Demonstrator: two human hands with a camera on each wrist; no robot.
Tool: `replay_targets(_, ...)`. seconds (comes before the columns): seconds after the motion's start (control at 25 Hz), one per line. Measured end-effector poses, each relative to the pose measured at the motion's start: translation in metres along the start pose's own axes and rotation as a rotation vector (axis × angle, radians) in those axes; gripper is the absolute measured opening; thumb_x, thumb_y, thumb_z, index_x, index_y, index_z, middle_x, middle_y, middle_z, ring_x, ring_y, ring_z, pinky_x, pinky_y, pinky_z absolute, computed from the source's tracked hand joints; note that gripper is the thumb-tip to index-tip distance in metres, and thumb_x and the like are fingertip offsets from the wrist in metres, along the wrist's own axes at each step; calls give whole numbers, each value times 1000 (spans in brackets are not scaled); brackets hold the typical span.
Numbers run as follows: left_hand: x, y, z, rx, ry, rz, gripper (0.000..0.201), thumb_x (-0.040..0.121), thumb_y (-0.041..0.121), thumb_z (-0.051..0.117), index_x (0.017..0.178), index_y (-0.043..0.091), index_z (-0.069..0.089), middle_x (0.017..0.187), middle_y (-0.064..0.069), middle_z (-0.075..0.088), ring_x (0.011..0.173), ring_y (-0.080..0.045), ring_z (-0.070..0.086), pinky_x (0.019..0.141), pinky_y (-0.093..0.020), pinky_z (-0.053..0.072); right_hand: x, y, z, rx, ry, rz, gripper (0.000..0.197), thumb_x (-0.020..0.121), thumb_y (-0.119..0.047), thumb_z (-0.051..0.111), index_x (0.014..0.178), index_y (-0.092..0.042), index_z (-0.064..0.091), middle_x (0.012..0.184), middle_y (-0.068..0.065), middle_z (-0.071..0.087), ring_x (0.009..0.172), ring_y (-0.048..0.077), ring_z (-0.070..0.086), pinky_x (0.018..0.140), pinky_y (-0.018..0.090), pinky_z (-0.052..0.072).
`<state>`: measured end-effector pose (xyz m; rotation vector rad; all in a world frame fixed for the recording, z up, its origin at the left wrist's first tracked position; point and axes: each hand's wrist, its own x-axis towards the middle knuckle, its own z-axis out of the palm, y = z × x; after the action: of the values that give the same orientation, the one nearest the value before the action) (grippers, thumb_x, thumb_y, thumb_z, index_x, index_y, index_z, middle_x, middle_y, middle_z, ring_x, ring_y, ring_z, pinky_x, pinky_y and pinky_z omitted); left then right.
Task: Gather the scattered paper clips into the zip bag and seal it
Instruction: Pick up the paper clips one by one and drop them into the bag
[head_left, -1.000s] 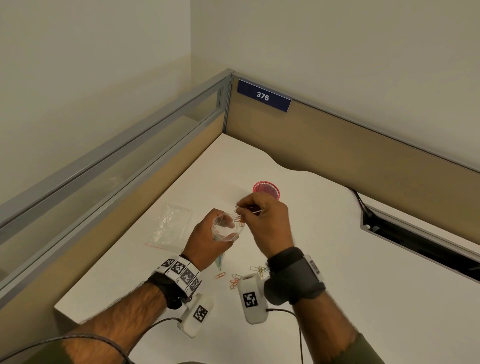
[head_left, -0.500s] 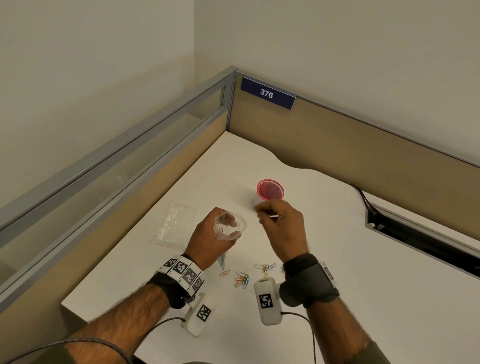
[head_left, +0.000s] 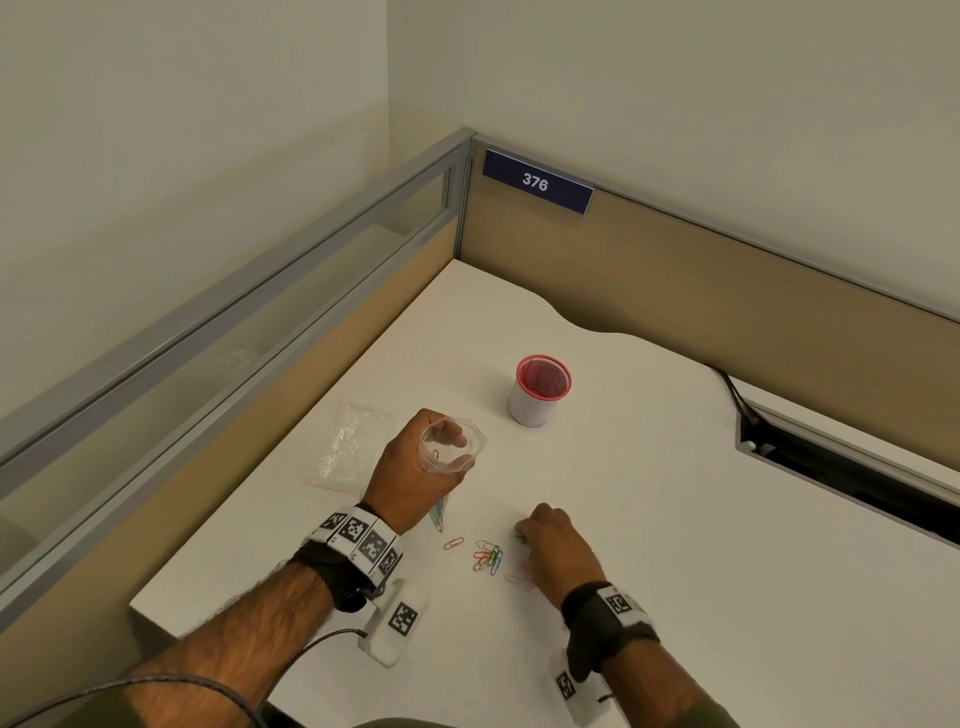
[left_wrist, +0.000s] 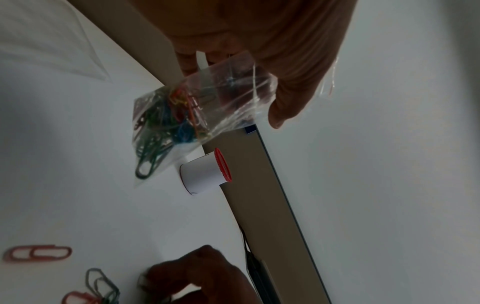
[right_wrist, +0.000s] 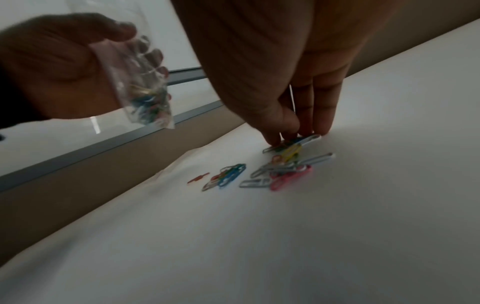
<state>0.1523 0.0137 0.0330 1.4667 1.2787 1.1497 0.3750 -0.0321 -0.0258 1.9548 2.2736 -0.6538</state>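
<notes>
My left hand (head_left: 449, 447) holds a clear zip bag (head_left: 478, 441) upright above the white table (head_left: 675, 519), its mouth held wide. Several coloured paper clips fill the bag (left_wrist: 182, 115), which also shows in the right wrist view (right_wrist: 145, 98). My right hand (head_left: 524, 540) is down on the table at a loose pile of paper clips (head_left: 488, 556). Its thumb and fingertips (right_wrist: 306, 131) pinch a silver clip (right_wrist: 311, 138) that still lies on the table. A single orange clip (head_left: 453, 543) lies apart at the left. Pink and silver clips (right_wrist: 291, 179) lie under the palm.
A white cup with a red rim (head_left: 537, 400) stands behind the hands. A second, flat zip bag (head_left: 350, 447) lies at the left near the partition. A cable slot (head_left: 831, 467) cuts the table at the right. The table's front left corner (head_left: 140, 605) is near my left forearm.
My right hand has left the bag's mouth and come down toward me onto the clip pile. My left hand still holds the bag up in about the same place.
</notes>
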Motion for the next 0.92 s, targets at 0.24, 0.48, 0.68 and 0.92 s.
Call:
replay_targets(0.24, -1, 0, 3, -4, -4, 2, 34, 76, 7, 81, 98, 20, 58, 98, 3, 69, 101, -9, 64, 93, -37, 54, -30, 13, -3, 31, -52, -34, 46, 88, -34, 61, 131, -22, 50, 123, -2, 50, 110, 18, 49, 89, 28, 49)
replay_targets(0.48, -2, 1, 5, -1, -10, -1, 35, 76, 7, 81, 99, 20, 58, 99, 1, 69, 101, -9, 63, 94, -37, 54, -20, -2, 10, -64, 0, -90, 24, 95, -25, 51, 116, -18, 60, 112, 3, 54, 103, 23, 51, 80, 31, 50)
replay_targets(0.68, -1, 0, 1, 28, 3, 4, 35, 76, 9, 82, 100, 19, 58, 99, 3, 69, 101, -9, 64, 93, -33, 54, 0, -10, 8, -138, 33, -67, 17, 97, -23, 48, 100, -13, 61, 102, 8, 59, 94, 25, 57, 76, 31, 47)
replay_targets(0.92, 0, 3, 0, 14, 4, -3, 34, 77, 8, 81, 99, 19, 58, 98, 3, 69, 100, -6, 63, 91, -30, 54, 21, 2, -8, 41, 15, 70, 15, 88, -12, 52, 92, -13, 67, 100, 7, 66, 92, 23, 61, 81, 30, 49)
